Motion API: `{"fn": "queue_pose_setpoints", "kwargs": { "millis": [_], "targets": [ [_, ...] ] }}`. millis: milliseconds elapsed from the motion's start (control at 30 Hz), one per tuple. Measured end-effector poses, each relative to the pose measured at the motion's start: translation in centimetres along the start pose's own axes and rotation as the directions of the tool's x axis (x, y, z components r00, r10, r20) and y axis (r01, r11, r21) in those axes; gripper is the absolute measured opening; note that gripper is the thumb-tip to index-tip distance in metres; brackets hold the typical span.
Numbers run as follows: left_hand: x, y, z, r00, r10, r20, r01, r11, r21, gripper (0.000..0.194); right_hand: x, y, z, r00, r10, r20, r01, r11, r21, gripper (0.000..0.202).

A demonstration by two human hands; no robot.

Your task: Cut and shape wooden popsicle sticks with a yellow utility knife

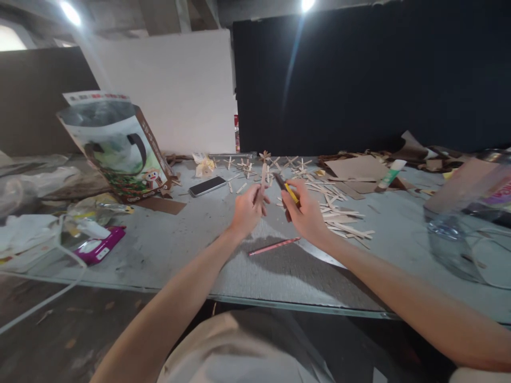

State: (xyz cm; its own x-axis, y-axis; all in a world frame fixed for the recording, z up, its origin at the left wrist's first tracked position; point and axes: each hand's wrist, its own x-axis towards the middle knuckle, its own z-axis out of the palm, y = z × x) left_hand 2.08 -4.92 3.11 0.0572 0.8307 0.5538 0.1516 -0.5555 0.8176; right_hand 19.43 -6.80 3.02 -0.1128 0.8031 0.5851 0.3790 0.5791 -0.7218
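Over the middle of the table, my left hand (248,211) is closed around a flat light-brown strip (264,174), which points upward; wood or cardboard, I cannot tell. My right hand (306,214) grips a yellow and black utility knife (293,193), its front end tilted up toward the strip but apart from it. Beneath the hands lie a red pencil (274,247) and a shiny metal ruler (323,255), partly covered by my right forearm. Loose thin sticks (347,219) are heaped beside my right hand. Behind both hands stand several small crossed-stick pieces (299,166).
A dark phone (207,186) lies left of the hands, near a large printed bag (120,154). Farther left is a purple device (99,246) with a white cable. Cardboard pieces (357,167), a glue stick (393,174) and a clear plastic container (451,244) occupy the right side.
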Motion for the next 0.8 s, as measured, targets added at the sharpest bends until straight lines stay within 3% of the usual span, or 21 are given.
{"fn": "queue_pose_setpoints", "kwargs": {
  "millis": [233, 433, 800],
  "targets": [
    [0.01, -0.54, -0.06, 0.997, 0.066, -0.029, -0.065, 0.998, 0.025, 0.036, -0.26, -0.67, 0.1, 0.992, -0.107, 0.07, 0.116, 0.983, -0.139, 0.036],
    [-0.02, -0.52, -0.28, 0.996, 0.083, -0.024, -0.082, 0.996, 0.043, 0.04, -0.3, -0.3, 0.05, 0.979, -0.182, 0.095, 0.192, 0.975, -0.109, 0.039],
    [0.07, -0.88, -0.1, 0.996, 0.094, -0.01, -0.094, 0.994, 0.049, 0.041, -0.27, -0.27, 0.03, 0.981, -0.151, 0.121, 0.167, 0.976, -0.138, 0.043]
  ]
}}
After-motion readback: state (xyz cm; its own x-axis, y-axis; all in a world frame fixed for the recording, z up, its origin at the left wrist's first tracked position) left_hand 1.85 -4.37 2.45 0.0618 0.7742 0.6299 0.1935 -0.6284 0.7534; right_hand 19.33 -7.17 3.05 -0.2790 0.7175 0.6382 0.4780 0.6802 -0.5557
